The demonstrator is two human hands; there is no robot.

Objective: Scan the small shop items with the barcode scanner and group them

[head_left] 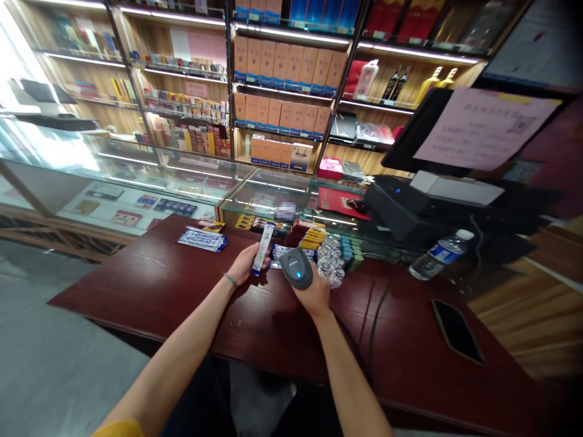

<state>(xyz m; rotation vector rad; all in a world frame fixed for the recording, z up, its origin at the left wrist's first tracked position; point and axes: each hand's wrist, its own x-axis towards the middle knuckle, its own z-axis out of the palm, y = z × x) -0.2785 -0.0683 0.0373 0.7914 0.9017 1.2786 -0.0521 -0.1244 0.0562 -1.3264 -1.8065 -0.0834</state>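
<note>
My left hand (246,262) is closed around a slim white-and-blue packet (263,249), held upright above the dark red table (182,291). Just right of it, my right hand (316,295) grips a dark grey barcode scanner (296,269) with a lit blue light on its head. Similar packets (281,256) lie on the table behind the scanner, partly hidden by it. To the left rests another group of blue-and-white packets (203,239). Beyond my right hand sit several clear-wrapped small items (331,255), next to rows of yellow-and-red packs (312,233) and green ones (353,252).
A water bottle (441,255) and a phone (456,331) are on the table's right side. A black cable (376,318) runs across the tabletop. Behind stand a glass counter (182,173), a monitor with a paper sheet (487,127), and shelves of boxes (289,64).
</note>
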